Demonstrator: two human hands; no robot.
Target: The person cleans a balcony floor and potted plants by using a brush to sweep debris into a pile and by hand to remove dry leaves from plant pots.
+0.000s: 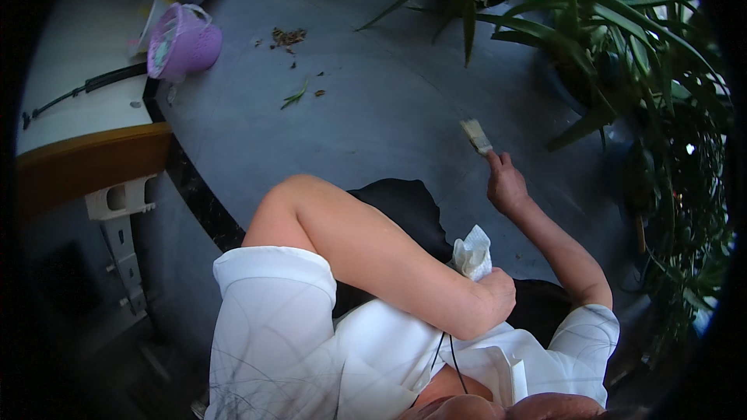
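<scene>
My right hand [506, 186] grips a flat paintbrush [477, 137] by its handle, which is mostly hidden in the fingers. The pale bristles point away from me, low over the grey floor [373, 105]; I cannot tell whether they touch it. My left arm is bent across my body, and my left hand [497, 294] is closed around a crumpled white paper tissue [474, 251]. Ahead and to the left lie a small heap of dry brown plant debris [288, 37] and a green leaf piece [295, 95].
Long-leaved potted plants [560, 29] spread over the right side. At the left, a purple plastic basket [192, 44] stands near a white panel. A wooden edge [96, 151], a black floor border [204, 204] and a white plastic rack [122, 245] are nearer on that side.
</scene>
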